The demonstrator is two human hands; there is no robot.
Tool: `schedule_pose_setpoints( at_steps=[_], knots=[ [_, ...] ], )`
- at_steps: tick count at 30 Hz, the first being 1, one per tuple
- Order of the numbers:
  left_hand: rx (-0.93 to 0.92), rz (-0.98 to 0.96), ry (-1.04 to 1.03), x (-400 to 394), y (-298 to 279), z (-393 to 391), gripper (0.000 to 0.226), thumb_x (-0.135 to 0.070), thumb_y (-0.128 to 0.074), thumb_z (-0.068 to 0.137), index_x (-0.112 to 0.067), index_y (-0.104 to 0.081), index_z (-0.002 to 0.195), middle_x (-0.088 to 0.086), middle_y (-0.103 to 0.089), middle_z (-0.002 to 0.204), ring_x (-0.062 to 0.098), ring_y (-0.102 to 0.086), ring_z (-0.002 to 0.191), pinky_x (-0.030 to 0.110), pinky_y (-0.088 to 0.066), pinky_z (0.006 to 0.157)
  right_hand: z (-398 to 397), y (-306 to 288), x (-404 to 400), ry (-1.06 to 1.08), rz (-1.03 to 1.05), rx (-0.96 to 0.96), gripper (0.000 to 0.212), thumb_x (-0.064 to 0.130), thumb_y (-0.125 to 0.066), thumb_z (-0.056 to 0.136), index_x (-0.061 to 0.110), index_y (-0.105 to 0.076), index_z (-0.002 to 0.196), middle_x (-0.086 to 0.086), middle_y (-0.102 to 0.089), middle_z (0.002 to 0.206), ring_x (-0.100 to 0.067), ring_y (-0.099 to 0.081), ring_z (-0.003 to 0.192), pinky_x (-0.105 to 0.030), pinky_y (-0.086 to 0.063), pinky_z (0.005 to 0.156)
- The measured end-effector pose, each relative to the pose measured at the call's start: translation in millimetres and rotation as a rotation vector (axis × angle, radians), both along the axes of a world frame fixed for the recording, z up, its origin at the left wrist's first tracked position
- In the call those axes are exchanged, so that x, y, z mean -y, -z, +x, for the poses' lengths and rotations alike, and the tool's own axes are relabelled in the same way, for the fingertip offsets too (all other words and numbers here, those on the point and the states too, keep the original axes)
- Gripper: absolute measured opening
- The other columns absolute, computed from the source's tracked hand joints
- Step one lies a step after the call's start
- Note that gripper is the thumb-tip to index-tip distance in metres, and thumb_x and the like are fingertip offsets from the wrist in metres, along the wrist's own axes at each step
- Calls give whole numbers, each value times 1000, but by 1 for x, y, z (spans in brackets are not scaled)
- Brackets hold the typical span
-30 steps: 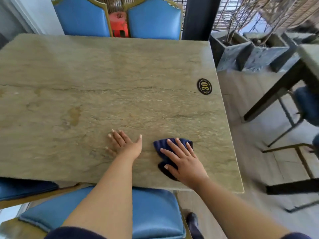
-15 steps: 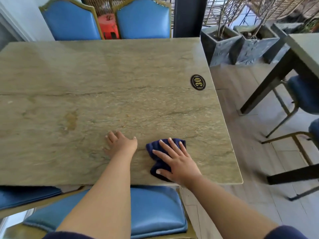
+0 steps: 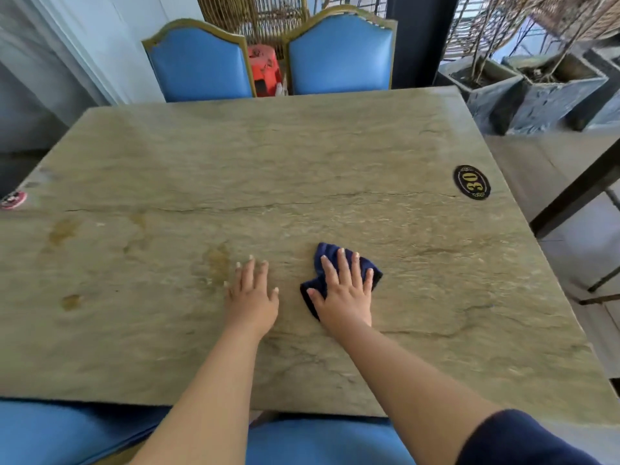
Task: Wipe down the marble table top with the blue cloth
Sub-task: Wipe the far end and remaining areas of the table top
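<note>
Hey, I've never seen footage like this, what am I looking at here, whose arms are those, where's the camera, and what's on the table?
There is no machine: a person wears one wide-angle camera on the head, looking down at their own bare arms. The right hand presses flat on a dark blue cloth on the marble table top. The left hand rests flat on the stone beside it, holding nothing. An oval plate marked 30 sits near the table's right edge. Brownish stains show at left. Blue chairs stand beyond.

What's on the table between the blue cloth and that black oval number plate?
Nothing. In the head view, only bare marble with dark veins runs from the cloth, under the right hand, to the plate.
</note>
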State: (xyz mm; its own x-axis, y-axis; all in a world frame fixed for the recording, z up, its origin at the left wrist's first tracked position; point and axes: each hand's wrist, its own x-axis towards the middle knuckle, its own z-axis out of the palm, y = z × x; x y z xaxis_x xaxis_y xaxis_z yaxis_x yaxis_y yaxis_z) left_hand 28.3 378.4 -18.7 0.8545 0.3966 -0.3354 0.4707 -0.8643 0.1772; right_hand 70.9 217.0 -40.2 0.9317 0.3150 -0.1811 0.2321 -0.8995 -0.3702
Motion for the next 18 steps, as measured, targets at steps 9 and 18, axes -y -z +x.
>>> schedule_pose_setpoints(
  at_steps=[9,18],
  knots=[
    [388,134,85,-89,33,-2,53,-43,-33,96,-25,-41,144,6,-34,154,29,-30,142,55,-14,116,25,13,-43,273,105,155,59,49,-40,96,29,-24,149,3,-8,161,-20,5,147,-43,7,118],
    [371,143,121,-92,47,0,57,-50,-18,97,-32,-23,151,-2,-32,156,18,-21,146,58,-6,117,95,8,-120,277,15,57,62,46,-34,93,35,-14,150,7,3,161,-18,14,146,-44,14,116]
  ],
)
